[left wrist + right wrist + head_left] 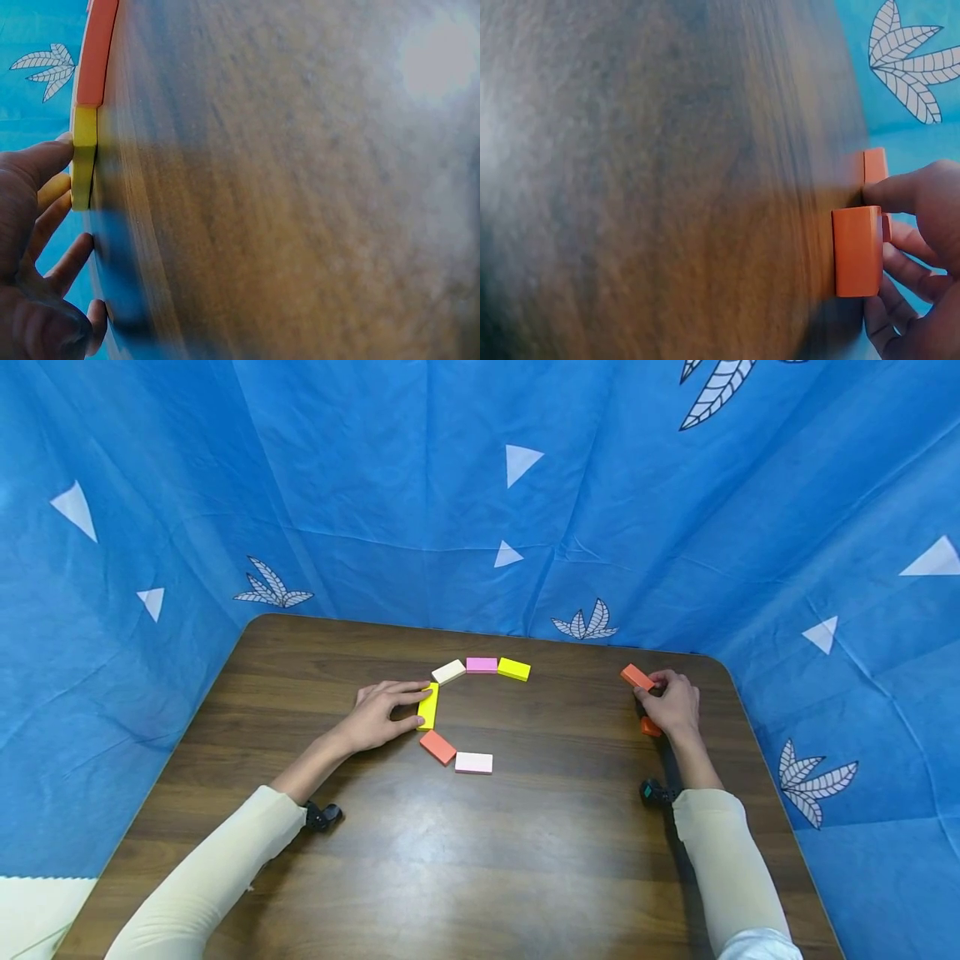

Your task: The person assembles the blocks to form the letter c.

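My left hand has its thumb and fingertips on a flat yellow block, thumb at the near end, fingers at the far end. In the left wrist view the yellow block meets an orange block end to end. Over on the right, my right hand pinches an orange block between thumb and fingers. A second orange block lies just nearer, partly covered by that hand; in the right wrist view this near block hides part of the held orange block.
Beyond the left hand, a cream block, a pink block and another yellow block continue a curve. An orange block and a pale pink block form its near side. Blue cloth surrounds the wooden table.
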Available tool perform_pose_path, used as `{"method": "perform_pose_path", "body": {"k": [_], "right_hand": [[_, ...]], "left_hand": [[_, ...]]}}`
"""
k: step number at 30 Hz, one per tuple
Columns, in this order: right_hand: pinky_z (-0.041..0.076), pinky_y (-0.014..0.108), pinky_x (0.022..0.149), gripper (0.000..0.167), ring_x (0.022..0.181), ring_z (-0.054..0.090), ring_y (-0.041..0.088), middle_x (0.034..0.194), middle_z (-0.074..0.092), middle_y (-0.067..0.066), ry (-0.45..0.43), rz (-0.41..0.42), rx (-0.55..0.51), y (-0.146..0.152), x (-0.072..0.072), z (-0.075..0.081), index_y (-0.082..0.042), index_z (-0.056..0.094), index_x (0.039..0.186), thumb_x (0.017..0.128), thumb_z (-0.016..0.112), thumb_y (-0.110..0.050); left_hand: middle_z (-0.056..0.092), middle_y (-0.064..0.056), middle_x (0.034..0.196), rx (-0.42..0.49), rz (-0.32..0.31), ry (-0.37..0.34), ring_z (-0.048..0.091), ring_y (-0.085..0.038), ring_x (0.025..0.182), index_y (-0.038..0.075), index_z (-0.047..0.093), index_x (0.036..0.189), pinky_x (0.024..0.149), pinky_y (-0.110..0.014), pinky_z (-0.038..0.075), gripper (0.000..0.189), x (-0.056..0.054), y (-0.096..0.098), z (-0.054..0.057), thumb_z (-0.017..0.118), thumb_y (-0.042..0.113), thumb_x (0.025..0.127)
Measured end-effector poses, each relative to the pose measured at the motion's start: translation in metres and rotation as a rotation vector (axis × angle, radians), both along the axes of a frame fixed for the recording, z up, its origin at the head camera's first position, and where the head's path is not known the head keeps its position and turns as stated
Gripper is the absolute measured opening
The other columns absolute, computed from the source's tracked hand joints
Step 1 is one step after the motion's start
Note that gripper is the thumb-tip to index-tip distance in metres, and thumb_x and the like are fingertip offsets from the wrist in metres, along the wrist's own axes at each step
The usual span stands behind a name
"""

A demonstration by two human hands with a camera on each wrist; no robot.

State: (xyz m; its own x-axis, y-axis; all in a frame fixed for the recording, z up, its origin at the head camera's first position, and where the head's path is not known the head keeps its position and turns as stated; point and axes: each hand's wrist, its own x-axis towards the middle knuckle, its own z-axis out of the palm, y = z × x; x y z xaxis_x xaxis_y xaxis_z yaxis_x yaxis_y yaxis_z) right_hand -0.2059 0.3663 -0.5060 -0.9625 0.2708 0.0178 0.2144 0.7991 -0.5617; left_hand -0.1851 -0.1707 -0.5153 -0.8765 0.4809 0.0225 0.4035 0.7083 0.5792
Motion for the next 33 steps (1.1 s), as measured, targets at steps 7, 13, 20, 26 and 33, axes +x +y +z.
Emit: {"method": "perform_pose_path", "body": {"k": [7, 13, 20, 26, 33], "right_hand": [[0.032, 0.058, 0.112, 0.043, 0.112, 0.051, 0.043, 0.121, 0.062, 0.028, -0.005, -0.003, -0.002, 0.001, 0.0, 0.0, 0.008, 0.063, 0.131, 0.102, 0.072, -0.022], [0.034, 0.059, 0.11, 0.042, 0.115, 0.05, 0.043, 0.123, 0.062, 0.028, -0.003, 0.009, 0.009, 0.002, 0.001, -0.002, 0.006, 0.063, 0.133, 0.104, 0.071, -0.023], [0.038, 0.061, 0.099, 0.04, 0.116, 0.048, 0.045, 0.125, 0.06, 0.029, 0.024, 0.08, 0.029, -0.003, 0.011, -0.005, 0.004, 0.064, 0.133, 0.104, 0.07, -0.023], [0.04, 0.059, 0.095, 0.038, 0.115, 0.049, 0.044, 0.127, 0.061, 0.029, 0.048, 0.128, 0.037, -0.01, 0.02, -0.004, 0.003, 0.065, 0.133, 0.105, 0.07, -0.022], [0.038, 0.062, 0.101, 0.035, 0.12, 0.05, 0.045, 0.132, 0.063, 0.028, 0.085, 0.194, 0.031, -0.022, 0.028, -0.004, 0.001, 0.066, 0.131, 0.105, 0.071, -0.021]], "left_hand": [[0.053, 0.003, 0.167, -0.001, 0.003, 0.004, 0.046, -0.033, 0.153, 0.023, 0.06, 0.155, 0.117, -0.072, 0.021, 0.057, 0.001, 0.001, 0.0, 0.075, 0.035, 0.102], [0.053, 0.003, 0.167, 0.001, 0.006, 0.005, 0.046, -0.033, 0.154, 0.022, 0.06, 0.155, 0.117, -0.072, 0.02, 0.057, 0.001, 0.001, 0.0, 0.075, 0.035, 0.102], [0.053, 0.001, 0.167, 0.012, 0.001, 0.003, 0.045, -0.034, 0.154, 0.021, 0.06, 0.156, 0.118, -0.072, 0.019, 0.057, 0.002, 0.0, 0.0, 0.075, 0.035, 0.103], [0.053, 0.002, 0.167, 0.013, -0.002, -0.001, 0.045, -0.034, 0.154, 0.021, 0.06, 0.156, 0.119, -0.072, 0.019, 0.057, 0.001, 0.0, 0.001, 0.074, 0.036, 0.103], [0.054, 0.003, 0.166, 0.01, -0.001, 0.013, 0.048, -0.031, 0.151, 0.021, 0.061, 0.155, 0.116, -0.069, 0.023, 0.057, 0.002, 0.001, 0.002, 0.076, 0.035, 0.102]]}}
